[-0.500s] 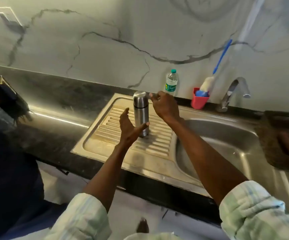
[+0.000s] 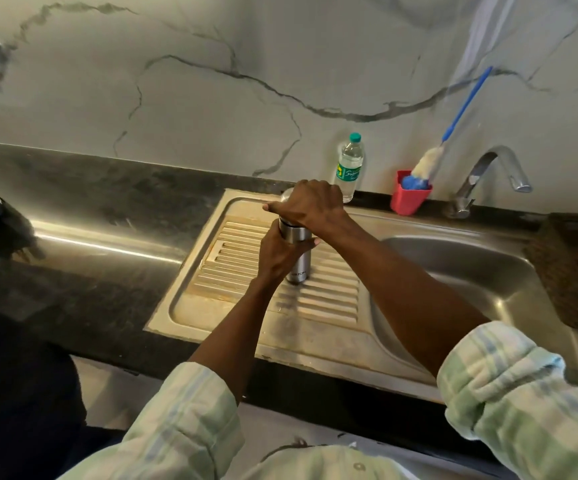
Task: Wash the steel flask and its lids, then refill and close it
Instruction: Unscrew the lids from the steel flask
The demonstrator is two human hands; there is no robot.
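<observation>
The steel flask (image 2: 298,252) stands upright on the ribbed drainboard (image 2: 318,299) of the steel sink. My left hand (image 2: 279,254) is wrapped around the flask's body. Over the flask's top, my right hand (image 2: 306,206) is closed on the lid, which is almost wholly hidden; only a sliver of steel shows at its far-left side. A dark seam shows just under the right hand, between lid and body.
A small water bottle (image 2: 349,166) with a green cap stands by the wall behind the flask. A red cup (image 2: 409,197) holds a blue-handled bottle brush (image 2: 429,161). The tap (image 2: 488,178) stands over the sink basin (image 2: 454,271). A brown mat (image 2: 571,271) lies at right.
My left hand, open beside the flask before, now grips its body. My right hand moved from the lid's side onto its top and closed over it.
</observation>
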